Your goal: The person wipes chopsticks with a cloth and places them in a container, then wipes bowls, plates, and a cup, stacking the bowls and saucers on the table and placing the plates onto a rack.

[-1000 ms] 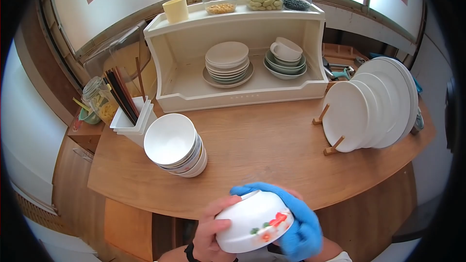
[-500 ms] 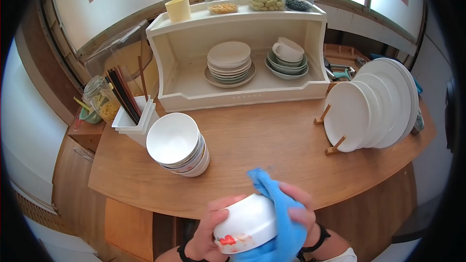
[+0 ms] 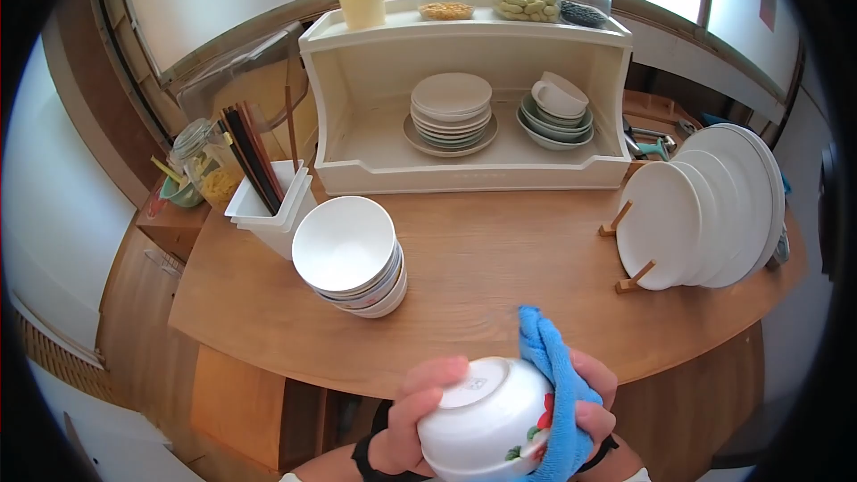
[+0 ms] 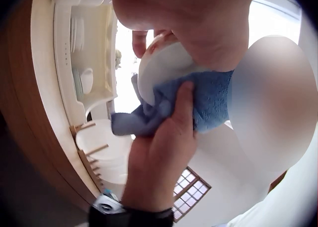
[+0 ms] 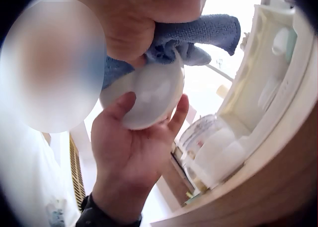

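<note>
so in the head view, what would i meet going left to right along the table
White chopstick holder → stack of bowls → held bowl → blue cloth → white plates standing on edge.

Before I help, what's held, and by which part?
A white bowl: the left hand grips its side, the right hand its rim through a blue cloth.

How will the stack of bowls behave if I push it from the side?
The stack would probably tip if pushed high, being several bowls tall. Its top bowl looks smooth and hard, so it may chip if it falls.
</note>
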Available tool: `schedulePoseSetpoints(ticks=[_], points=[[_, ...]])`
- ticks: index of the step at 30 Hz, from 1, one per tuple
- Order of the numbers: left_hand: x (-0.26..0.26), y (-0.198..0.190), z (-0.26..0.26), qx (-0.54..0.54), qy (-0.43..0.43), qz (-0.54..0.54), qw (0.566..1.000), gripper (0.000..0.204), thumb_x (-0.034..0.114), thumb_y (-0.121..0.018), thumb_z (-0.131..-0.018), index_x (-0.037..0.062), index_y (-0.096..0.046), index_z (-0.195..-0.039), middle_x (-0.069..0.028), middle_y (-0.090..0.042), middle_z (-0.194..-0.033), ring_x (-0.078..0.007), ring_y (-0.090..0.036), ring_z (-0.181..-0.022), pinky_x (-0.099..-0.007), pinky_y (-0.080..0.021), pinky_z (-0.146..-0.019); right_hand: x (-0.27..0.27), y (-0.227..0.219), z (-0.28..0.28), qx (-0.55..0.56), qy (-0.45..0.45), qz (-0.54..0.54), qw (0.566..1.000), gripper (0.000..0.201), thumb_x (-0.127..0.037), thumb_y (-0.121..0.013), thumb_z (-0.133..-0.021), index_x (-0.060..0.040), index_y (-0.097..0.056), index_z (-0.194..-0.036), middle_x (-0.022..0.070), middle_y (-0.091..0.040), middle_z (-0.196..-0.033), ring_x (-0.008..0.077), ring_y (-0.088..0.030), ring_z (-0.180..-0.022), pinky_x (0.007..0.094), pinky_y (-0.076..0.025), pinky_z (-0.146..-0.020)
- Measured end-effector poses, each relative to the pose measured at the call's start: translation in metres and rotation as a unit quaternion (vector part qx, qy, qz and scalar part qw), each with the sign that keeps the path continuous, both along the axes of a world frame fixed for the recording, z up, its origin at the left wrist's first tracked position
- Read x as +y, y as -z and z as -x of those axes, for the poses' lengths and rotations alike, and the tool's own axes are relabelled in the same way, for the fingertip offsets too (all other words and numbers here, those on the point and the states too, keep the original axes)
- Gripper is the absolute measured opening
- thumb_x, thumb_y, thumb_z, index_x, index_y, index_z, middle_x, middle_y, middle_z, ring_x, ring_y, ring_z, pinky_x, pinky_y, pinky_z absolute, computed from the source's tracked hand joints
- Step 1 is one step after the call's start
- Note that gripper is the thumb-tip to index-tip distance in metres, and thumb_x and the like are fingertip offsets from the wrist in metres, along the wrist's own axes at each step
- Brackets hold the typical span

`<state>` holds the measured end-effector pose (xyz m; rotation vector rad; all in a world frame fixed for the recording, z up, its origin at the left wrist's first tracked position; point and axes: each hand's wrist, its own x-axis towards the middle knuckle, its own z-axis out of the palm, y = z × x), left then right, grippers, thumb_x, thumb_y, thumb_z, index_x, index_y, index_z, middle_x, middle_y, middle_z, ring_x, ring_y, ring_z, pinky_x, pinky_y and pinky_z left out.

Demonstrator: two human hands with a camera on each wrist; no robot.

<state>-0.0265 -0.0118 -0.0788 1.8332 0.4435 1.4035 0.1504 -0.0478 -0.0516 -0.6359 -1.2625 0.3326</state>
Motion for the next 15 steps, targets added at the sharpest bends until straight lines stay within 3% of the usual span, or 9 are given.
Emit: schedulePoseSetpoints(ticks=[2,4,5,7,9,10,12,13,15], points=[[-0.006,0.007,-0.012,-0.074,0.02,0.013,0.997,0.059,0.008,-0.061,-0.09,0.0216,-0.028,-0.137,-0.0251,-0.04,-0.133,-0.0355,-0.05,-0.118,-0.0486,-0.047,-0.096,0.005,-0.009,0.006,0.005,0.029,-0.066,0.997,0.048,-0.011,-0.061,-0.088,0.0036,-0.046,-0.131,0.0194,-0.052,-0.132,0.0225,-0.058,-0.113,0.034,-0.047,-0.097],[-0.021,0.002,-0.029,-0.197,0.029,0.117,0.973,0.072,0.014,-0.069,-0.086,0.0231,-0.023,-0.142,-0.0269,-0.04,-0.132,-0.0346,-0.051,-0.115,-0.0459,-0.048,-0.093,-0.005,-0.036,0.0,0.016,-0.178,0.347,0.921,0.058,-0.019,-0.064,-0.086,-0.0002,-0.039,-0.136,0.0202,-0.041,-0.142,0.0252,-0.054,-0.119,0.0352,-0.048,-0.097],[-0.016,0.006,-0.028,-0.14,-0.003,0.062,0.988,0.079,0.015,-0.073,-0.081,0.021,-0.023,-0.142,-0.0269,-0.04,-0.132,-0.0348,-0.05,-0.116,-0.0465,-0.047,-0.095,0.001,-0.034,0.009,0.076,-0.158,0.386,0.906,0.048,-0.018,-0.065,-0.085,0.004,-0.053,-0.126,0.0167,-0.063,-0.119,0.0213,-0.061,-0.106,0.0329,-0.046,-0.096],[-0.008,0.006,-0.025,-0.076,-0.034,0.006,0.996,0.087,0.017,-0.078,-0.077,0.0189,-0.022,-0.143,-0.0268,-0.04,-0.132,-0.0349,-0.05,-0.117,-0.0471,-0.045,-0.097,-0.01,0.052,0.021,-0.047,-0.04,0.353,0.934,0.051,-0.011,-0.069,-0.081,0.0014,-0.05,-0.127,0.0141,-0.062,-0.119,0.0209,-0.06,-0.108,0.0337,-0.047,-0.095],[-0.006,0.0,-0.025,0.04,-0.079,-0.059,0.994,0.092,0.009,-0.082,-0.072,0.0107,-0.024,-0.144,-0.0308,-0.034,-0.139,-0.0415,-0.041,-0.129,-0.0485,-0.038,-0.102,-0.009,0.068,0.017,-0.039,-0.012,0.344,0.938,0.057,-0.006,-0.071,-0.078,0.0,-0.047,-0.129,0.0136,-0.059,-0.121,0.0216,-0.059,-0.109,0.035,-0.048,-0.093],[-0.001,-0.007,-0.026,0.042,-0.077,-0.059,0.994,0.092,0.009,-0.082,-0.072,0.0107,-0.024,-0.144,-0.0308,-0.034,-0.139,-0.0415,-0.041,-0.129,-0.0485,-0.038,-0.102,0.002,0.049,0.009,0.103,-0.109,0.356,0.922,0.06,-0.003,-0.072,-0.077,-0.0006,-0.045,-0.13,0.0136,-0.058,-0.122,0.0228,-0.059,-0.11,0.0362,-0.049,-0.092],[0.012,-0.023,-0.028,-0.12,0.137,0.008,0.983,0.108,0.01,-0.085,-0.069,0.0135,-0.014,-0.15,-0.0304,-0.021,-0.149,-0.0419,-0.031,-0.137,-0.0491,-0.031,-0.108,0.013,0.031,-0.018,0.104,-0.169,0.358,0.913,0.055,-0.004,-0.072,-0.078,-0.0001,-0.046,-0.127,0.0149,-0.058,-0.121,0.025,-0.06,-0.108,0.0372,-0.049,-0.091],[0.019,-0.021,-0.019,-0.026,0.159,-0.003,0.987,0.124,0.027,-0.089,-0.066,0.0165,-0.001,-0.152,-0.0319,-0.017,-0.15,-0.0425,-0.031,-0.136,-0.0512,-0.034,-0.107,0.014,0.02,-0.027,0.044,-0.136,0.266,0.953,0.054,-0.004,-0.073,-0.078,0.0008,-0.047,-0.125,0.0151,-0.058,-0.118,0.0249,-0.06,-0.107,0.0367,-0.049,-0.091],[0.016,-0.024,-0.016,-0.068,0.245,0.115,0.96,0.121,0.019,-0.089,-0.065,0.0158,-0.004,-0.152,-0.0281,-0.014,-0.152,-0.0402,-0.027,-0.139,-0.0504,-0.028,-0.11,0.016,0.013,-0.035,-0.043,-0.072,0.173,0.981,0.057,-0.007,-0.076,-0.077,0.0032,-0.047,-0.126,0.0167,-0.058,-0.118,0.0252,-0.06,-0.107,0.0363,-0.049,-0.092]])
